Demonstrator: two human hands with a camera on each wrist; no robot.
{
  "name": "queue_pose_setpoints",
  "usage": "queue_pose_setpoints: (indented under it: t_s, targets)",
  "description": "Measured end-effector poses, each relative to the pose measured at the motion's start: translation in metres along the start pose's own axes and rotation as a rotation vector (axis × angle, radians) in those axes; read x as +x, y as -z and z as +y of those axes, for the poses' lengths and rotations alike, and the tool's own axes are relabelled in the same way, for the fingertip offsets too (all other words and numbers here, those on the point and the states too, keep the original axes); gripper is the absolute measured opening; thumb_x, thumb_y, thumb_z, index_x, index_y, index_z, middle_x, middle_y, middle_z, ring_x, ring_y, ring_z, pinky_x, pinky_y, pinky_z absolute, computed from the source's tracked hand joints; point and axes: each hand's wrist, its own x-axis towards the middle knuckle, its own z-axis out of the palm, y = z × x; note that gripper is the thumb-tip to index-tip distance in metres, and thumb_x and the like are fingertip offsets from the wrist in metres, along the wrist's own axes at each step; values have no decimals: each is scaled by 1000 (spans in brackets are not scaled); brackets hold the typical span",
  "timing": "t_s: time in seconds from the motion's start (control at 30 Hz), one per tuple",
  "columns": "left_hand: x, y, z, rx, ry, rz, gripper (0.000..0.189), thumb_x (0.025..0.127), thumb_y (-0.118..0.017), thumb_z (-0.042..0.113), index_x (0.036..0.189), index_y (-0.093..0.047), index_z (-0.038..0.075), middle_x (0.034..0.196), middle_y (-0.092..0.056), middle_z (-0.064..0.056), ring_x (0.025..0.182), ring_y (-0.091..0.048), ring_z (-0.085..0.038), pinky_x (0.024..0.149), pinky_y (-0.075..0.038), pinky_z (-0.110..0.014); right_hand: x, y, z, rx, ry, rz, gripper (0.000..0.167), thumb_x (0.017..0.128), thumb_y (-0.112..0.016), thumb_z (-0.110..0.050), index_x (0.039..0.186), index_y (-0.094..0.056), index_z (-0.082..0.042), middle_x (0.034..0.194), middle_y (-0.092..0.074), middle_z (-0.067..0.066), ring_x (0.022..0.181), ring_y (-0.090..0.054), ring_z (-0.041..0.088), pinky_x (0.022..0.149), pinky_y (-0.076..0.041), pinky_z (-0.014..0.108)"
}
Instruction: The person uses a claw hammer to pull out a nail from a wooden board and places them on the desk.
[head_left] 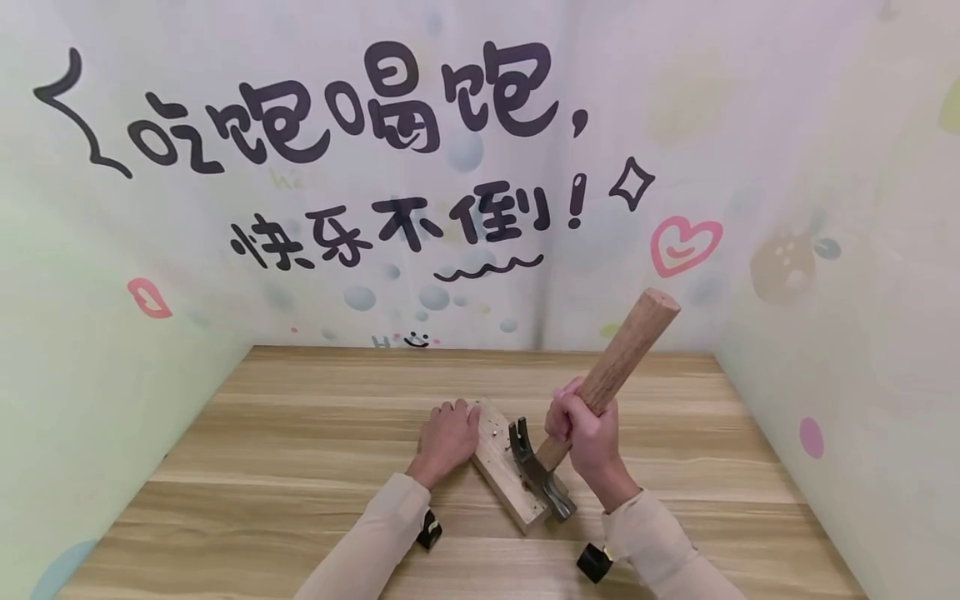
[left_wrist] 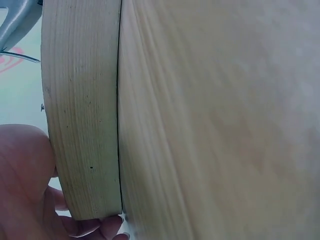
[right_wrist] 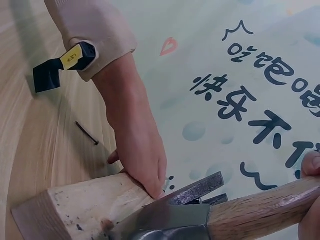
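Note:
A pale wooden block [head_left: 498, 471] lies slantwise on the table, with small dark marks and bits on its top. My left hand [head_left: 448, 437] holds its far end; in the left wrist view, fingers curl round the end of the block [left_wrist: 85, 120]. My right hand [head_left: 592, 433] grips the wooden handle of a claw hammer [head_left: 630, 346], the handle's butt tilted up and to the right. The hammer's metal head [head_left: 542, 475] is low over the block's right side, claw toward the far end. Whether it touches the wood I cannot tell.
A loose nail [right_wrist: 87, 133] lies on the wood-grain table [head_left: 300, 483] beside the block in the right wrist view. Printed cloth walls [head_left: 480, 308] close off the back and both sides. Black devices [head_left: 595, 562] are strapped at both wrists.

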Motion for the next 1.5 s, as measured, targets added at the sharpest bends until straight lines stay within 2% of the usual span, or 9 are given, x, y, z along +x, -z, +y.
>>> queue_pose_setpoints:
  t_s: [0.3,0.47,0.73,0.97,1.13,1.37,1.5]
  targets:
    - [-4,9,-4,-62,40,14,47,104,-44,40,121,-61,0,111,-64,-21,106,-59,-38,80,-52,-52,7,-2,-16,45,26,-58,24,90,-41,11,72,-41,-5,48,-29,11,38,-25,25,36,-21,38]
    - [-8,18,-7,-90,52,49,43,102,-49,41,119,-63,4,111,-63,-17,107,-58,-35,77,-52,-51,10,0,-24,24,-2,-104,26,92,-41,9,71,-41,-5,49,-31,10,39,-26,23,37,-23,36]
    - [-21,30,-12,-91,7,153,37,99,-58,37,113,-66,4,109,-63,-16,104,-58,-35,77,-50,-50,10,1,-31,11,-8,-156,25,92,-39,10,72,-41,-5,50,-31,11,40,-26,25,36,-23,36]
    - [-34,39,-12,-127,-31,205,30,97,-62,33,109,-67,6,105,-65,-13,100,-59,-31,77,-50,-46,10,0,-36,28,-1,-165,27,91,-40,11,73,-45,-8,49,-30,10,39,-24,25,36,-22,36]
    - [-43,44,-7,-196,-66,188,24,95,-64,28,107,-68,8,100,-67,-11,93,-60,-27,73,-50,-42,10,-2,-41,40,7,-164,30,91,-38,12,74,-49,-10,49,-29,11,40,-23,24,36,-20,37]
    - [-52,50,2,-268,-175,149,23,96,-63,25,110,-68,7,99,-69,-9,92,-63,-27,74,-51,-39,9,-4,-46,38,-2,-174,29,91,-38,11,73,-46,-9,49,-28,11,40,-23,24,37,-20,38]
    - [-57,54,9,-317,-215,108,25,97,-62,23,113,-67,6,100,-69,-8,90,-65,-27,74,-52,-37,9,-4,-49,34,-7,-186,27,92,-38,9,73,-44,-9,49,-28,12,39,-24,25,37,-21,37]
